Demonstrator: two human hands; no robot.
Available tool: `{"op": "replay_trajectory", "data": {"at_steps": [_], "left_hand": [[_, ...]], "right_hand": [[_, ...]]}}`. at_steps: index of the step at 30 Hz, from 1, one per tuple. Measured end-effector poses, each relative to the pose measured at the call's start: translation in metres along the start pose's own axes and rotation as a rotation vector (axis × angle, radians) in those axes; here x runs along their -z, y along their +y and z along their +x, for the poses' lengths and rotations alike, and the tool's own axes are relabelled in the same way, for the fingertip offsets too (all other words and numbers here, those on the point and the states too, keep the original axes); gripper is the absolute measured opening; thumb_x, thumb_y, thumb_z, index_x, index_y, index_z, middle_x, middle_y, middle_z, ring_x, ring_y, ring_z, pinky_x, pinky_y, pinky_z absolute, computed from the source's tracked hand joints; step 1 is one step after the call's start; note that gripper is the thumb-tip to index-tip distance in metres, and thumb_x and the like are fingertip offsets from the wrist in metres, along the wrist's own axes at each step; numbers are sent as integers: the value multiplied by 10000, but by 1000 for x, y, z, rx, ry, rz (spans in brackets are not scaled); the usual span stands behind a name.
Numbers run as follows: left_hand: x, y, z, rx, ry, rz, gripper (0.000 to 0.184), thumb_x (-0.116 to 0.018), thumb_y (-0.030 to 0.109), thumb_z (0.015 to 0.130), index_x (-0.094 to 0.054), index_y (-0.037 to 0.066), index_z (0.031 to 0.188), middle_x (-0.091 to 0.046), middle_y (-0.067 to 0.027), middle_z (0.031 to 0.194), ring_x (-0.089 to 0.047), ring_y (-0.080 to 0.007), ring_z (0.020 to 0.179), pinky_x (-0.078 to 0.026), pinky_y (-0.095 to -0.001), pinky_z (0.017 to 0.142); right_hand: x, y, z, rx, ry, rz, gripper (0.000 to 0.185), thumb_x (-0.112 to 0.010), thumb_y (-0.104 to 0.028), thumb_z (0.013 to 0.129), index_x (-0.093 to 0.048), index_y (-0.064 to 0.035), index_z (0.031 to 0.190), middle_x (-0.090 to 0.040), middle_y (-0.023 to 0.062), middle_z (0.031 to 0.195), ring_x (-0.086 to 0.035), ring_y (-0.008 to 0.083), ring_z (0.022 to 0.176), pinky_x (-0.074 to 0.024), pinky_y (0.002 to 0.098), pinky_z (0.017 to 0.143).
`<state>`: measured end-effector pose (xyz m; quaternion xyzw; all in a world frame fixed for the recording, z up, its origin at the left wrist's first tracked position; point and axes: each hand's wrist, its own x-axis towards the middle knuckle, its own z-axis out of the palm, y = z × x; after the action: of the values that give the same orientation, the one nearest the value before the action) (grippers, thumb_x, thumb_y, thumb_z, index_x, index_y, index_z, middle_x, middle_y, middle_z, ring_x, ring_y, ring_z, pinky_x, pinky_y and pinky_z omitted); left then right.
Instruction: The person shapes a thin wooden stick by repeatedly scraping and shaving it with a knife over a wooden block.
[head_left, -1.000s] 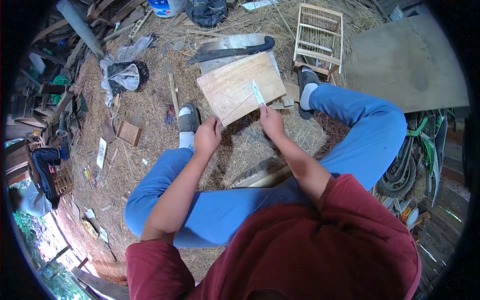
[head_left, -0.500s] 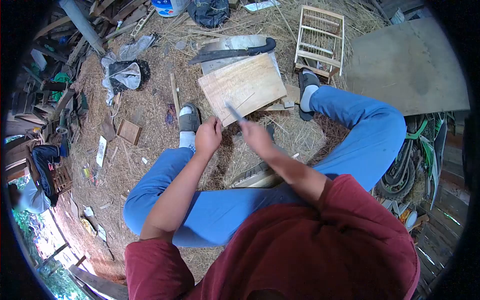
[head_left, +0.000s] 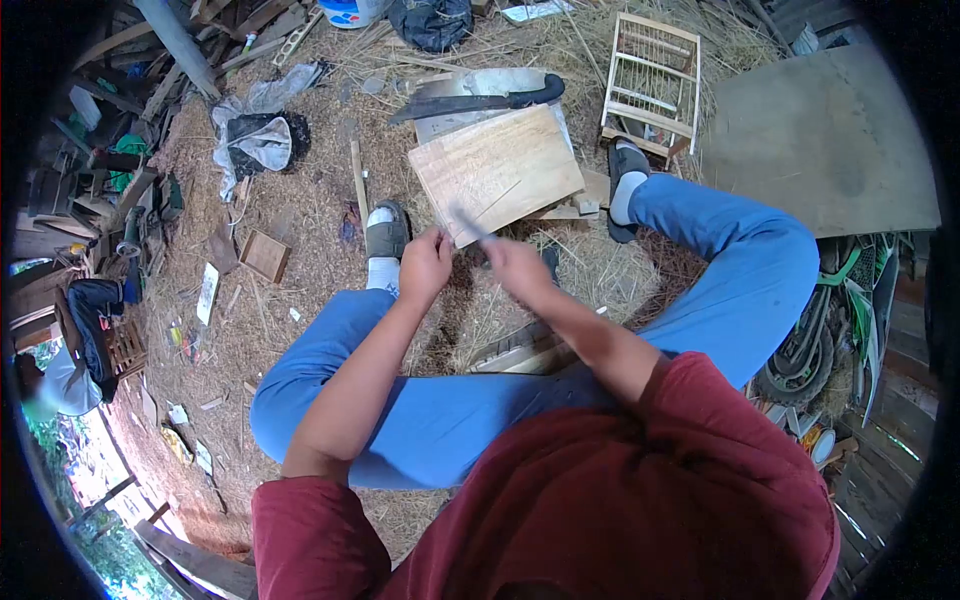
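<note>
My right hand [head_left: 520,270] is wrapped round the handle of a knife [head_left: 467,222]. Its blade, smeared by motion, points up and left over the near edge of a pale wooden board [head_left: 500,165]. At the board's near left corner, my left hand [head_left: 428,262] is closed in a pinch. What its fingers hold is too small to make out. A thin sliver of wood [head_left: 497,200] lies on the board. Just beyond the board, a machete [head_left: 480,103] with a black handle rests on a flat grey piece.
A small slatted wooden frame [head_left: 652,85] stands beyond my right foot. A flat sheet [head_left: 820,140] lies at right, above a green-and-white motorbike [head_left: 835,320]. At left are a small wooden tray [head_left: 265,256], a black-and-grey bag [head_left: 262,143] and piled scrap wood. Straw covers the ground.
The view has shifted slightly, moving the scene a little to the right. The knife blade is more blurred and a bit lower on the board. Both hands keep their grips.
</note>
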<state>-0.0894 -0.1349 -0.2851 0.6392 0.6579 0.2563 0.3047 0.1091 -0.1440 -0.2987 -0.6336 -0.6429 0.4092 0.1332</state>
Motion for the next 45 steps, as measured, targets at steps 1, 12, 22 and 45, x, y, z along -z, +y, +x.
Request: {"op": "replay_trajectory", "data": {"at_steps": [1, 12, 22, 45], "left_hand": [[1, 2, -1, 4, -5, 1, 218, -622, 189, 972, -645, -24, 934, -678, -249, 820, -680, -396, 725, -512, -454, 656], [-9, -8, -1, 45, -8, -84, 195, -612, 152, 976, -634, -31, 911, -665, -176, 735, -648, -226, 635, -498, -370, 619], [-15, -18, 2, 112, -24, -143, 215, -592, 169, 983, -648, -12, 881, -653, -125, 685, -629, -210, 613, -494, -362, 615], [-3, 7, 0, 112, -60, -91, 232, -584, 169, 997, -645, -22, 880, -672, -126, 708, -649, -189, 644, -502, -355, 636]], "right_hand": [[9, 8, 13, -97, 89, 94, 420, -492, -398, 1034, -684, -35, 946, -685, 249, 847, -665, 461, 795, -524, 548, 717], [-3, 8, 8, -82, 154, 120, 446, -473, -411, 1042, -684, -35, 929, -683, 252, 867, -649, 484, 837, -508, 574, 749], [10, -1, 3, -60, 1, -97, 446, -468, -417, 1043, -691, -47, 933, -686, 243, 821, -663, 478, 784, -538, 554, 735], [-10, 7, 1, -95, 240, 174, 431, -483, -412, 1037, -693, -51, 932, -677, 263, 830, -661, 479, 787, -523, 567, 709]]}}
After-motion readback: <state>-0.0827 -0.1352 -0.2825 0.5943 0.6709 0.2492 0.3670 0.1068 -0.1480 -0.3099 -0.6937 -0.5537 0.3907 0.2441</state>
